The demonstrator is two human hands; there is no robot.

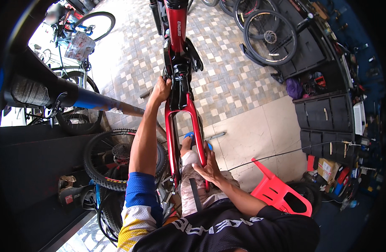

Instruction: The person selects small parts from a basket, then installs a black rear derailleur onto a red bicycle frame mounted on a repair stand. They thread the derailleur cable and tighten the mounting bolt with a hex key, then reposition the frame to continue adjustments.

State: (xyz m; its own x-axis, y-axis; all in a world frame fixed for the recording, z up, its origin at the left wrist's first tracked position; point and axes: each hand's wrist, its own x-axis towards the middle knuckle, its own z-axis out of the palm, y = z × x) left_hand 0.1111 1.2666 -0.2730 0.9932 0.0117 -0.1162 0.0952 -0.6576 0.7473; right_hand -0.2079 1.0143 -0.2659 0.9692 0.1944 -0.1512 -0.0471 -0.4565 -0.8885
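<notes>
A glossy red and black bicycle frame (177,29) runs lengthwise in front of me, its forked rear end pointing toward my body. No rear wheel sits between the two red stays. My left hand (161,89) grips the frame's left side by the dark linkage in the middle; some fingertips are hidden behind it. Lower down, my right hand (209,169) is closed around the right stay (198,138), thumb across the near side and fingers partly out of sight. My left arm wears a blue, white and yellow sleeve.
A blue and black stand pole (104,102) slants in from the left. Below it lies a loose wheel with a cassette (120,154). On the right are a red plastic chair (281,195), black drawers (323,113) and leaning wheels (270,37). A person stands among bikes at upper left.
</notes>
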